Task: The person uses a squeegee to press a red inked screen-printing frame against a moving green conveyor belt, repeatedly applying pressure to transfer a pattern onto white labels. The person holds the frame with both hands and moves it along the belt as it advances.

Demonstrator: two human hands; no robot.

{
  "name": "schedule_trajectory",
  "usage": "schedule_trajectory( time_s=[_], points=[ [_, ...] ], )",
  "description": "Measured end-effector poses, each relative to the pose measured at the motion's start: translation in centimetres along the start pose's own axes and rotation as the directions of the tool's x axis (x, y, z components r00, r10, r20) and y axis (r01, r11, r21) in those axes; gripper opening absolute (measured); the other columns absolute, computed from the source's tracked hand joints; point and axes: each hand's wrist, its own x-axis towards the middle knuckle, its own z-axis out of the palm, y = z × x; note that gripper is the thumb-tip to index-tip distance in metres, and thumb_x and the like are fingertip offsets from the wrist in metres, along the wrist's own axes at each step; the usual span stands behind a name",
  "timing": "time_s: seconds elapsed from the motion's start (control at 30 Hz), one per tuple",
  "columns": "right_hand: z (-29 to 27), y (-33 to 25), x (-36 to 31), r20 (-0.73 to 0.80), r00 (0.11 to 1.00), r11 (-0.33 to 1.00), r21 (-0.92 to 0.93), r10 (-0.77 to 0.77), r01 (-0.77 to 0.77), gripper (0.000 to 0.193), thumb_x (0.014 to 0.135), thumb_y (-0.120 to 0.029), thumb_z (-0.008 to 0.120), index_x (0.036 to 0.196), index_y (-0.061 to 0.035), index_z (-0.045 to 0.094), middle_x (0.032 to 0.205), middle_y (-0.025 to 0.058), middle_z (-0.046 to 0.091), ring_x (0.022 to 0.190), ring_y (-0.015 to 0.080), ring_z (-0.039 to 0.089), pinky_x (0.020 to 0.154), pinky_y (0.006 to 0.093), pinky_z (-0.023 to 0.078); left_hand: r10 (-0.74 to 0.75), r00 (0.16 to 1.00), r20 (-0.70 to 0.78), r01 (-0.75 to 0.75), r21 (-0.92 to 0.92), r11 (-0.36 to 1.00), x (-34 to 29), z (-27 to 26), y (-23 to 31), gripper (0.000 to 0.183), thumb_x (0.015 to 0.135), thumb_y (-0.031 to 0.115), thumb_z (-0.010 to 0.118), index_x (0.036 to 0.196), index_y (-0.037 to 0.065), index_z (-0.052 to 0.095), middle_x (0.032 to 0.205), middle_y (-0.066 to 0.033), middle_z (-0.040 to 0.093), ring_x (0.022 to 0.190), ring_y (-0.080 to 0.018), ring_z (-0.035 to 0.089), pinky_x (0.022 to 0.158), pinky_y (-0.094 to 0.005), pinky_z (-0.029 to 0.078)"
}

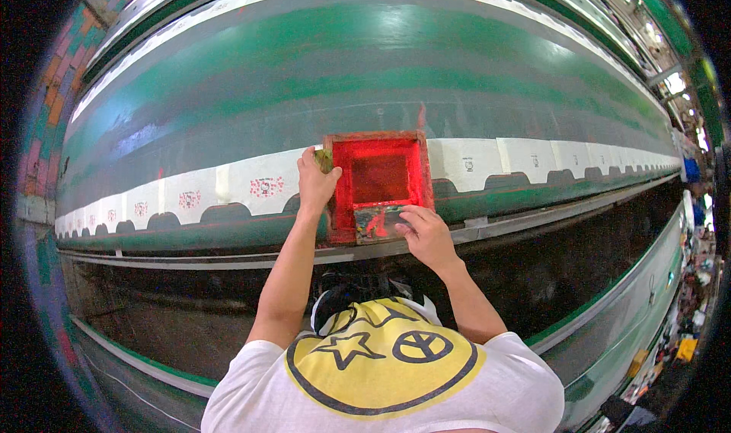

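Note:
A wooden screen-printing frame [428, 170], stained bright red inside, lies on the long green table over a row of white cloth pieces [247, 180]. My left hand [316, 183] grips the frame's left side, its thumb over the rim, beside a small greenish patch [325, 160]. At the near end of the screen, my right hand [428, 239] is closed on the right part of a flat squeegee [373, 226] smeared with red ink. Left of the frame, cloth pieces carry a small red-and-black print [266, 187]; those on the right show only a dark outline print [467, 163].
The long green printing table [304, 75] runs across the view, with another white cloth row [228, 5] along its far edge. A metal rail [205, 261] follows its near edge. Another table [609, 334] stands behind me, with mixed clutter [678, 334] at the far right.

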Motion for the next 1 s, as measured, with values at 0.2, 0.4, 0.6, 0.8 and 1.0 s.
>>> schedule_trajectory(
  time_s=[0.2,0.4,0.6,0.8,1.0],
  points=[
    [-0.7,2.5,0.3,0.000,1.000,0.999,-0.031,-0.020,0.020,0.031,0.090,-0.025,0.075,0.109,-0.0005,0.070,0.116,0.0152,0.070,0.111,0.0353,0.065,0.098,0.0462,0.051,-0.073,0.994,0.084,0.076,-0.036,0.996,0.2,-0.1,0.0,0.091,0.071,0.011,0.084,0.151,0.002,0.040,0.132,-0.0267,0.061,0.124,-0.0424,0.059,0.106,-0.0463,0.049],
    [1.1,7.9,0.3,-0.185,0.940,0.950,-0.075,0.286,-0.304,0.029,0.097,-0.016,0.067,0.118,0.0030,0.066,0.122,0.0199,0.065,0.105,0.0377,0.066,0.093,0.0456,0.053,-0.112,0.987,0.119,0.119,-0.058,0.991,-0.3,-0.8,0.9,0.092,0.071,0.006,0.079,0.153,0.003,0.039,0.129,-0.0264,0.065,0.121,-0.0404,0.064,0.105,-0.0442,0.050],
    [2.4,8.2,0.0,-0.063,0.875,0.878,0.044,0.479,-0.477,0.034,0.100,-0.020,0.062,0.122,0.0061,0.065,0.121,0.0231,0.065,0.112,0.0419,0.063,0.097,0.0479,0.051,-0.100,0.992,0.079,0.108,-0.111,0.988,-0.7,-0.2,0.2,0.089,0.072,0.006,0.076,0.153,0.005,0.040,0.129,-0.0252,0.066,0.120,-0.0402,0.065,0.103,-0.0438,0.051],
    [3.0,8.2,0.1,-0.093,0.808,0.813,0.058,0.582,-0.579,0.034,0.098,-0.024,0.064,0.116,0.0046,0.070,0.111,0.0229,0.069,0.105,0.0418,0.067,0.092,0.0493,0.053,-0.109,0.992,0.061,0.115,-0.108,0.987,-0.7,0.1,-0.2,0.089,0.073,0.009,0.076,0.154,0.011,0.040,0.128,-0.0240,0.067,0.119,-0.0400,0.066,0.103,-0.0447,0.051],
    [1.8,8.8,0.3,-0.128,0.772,0.781,0.161,0.623,-0.603,0.035,0.097,-0.027,0.067,0.113,0.0038,0.071,0.108,0.0225,0.071,0.101,0.0417,0.068,0.088,0.0496,0.053,-0.118,0.992,0.051,0.123,-0.105,0.987,-0.4,-0.6,3.4,0.088,0.074,0.010,0.075,0.155,0.016,0.040,0.128,-0.0211,0.069,0.117,-0.0384,0.067,0.101,-0.0455,0.052]
  ],
)
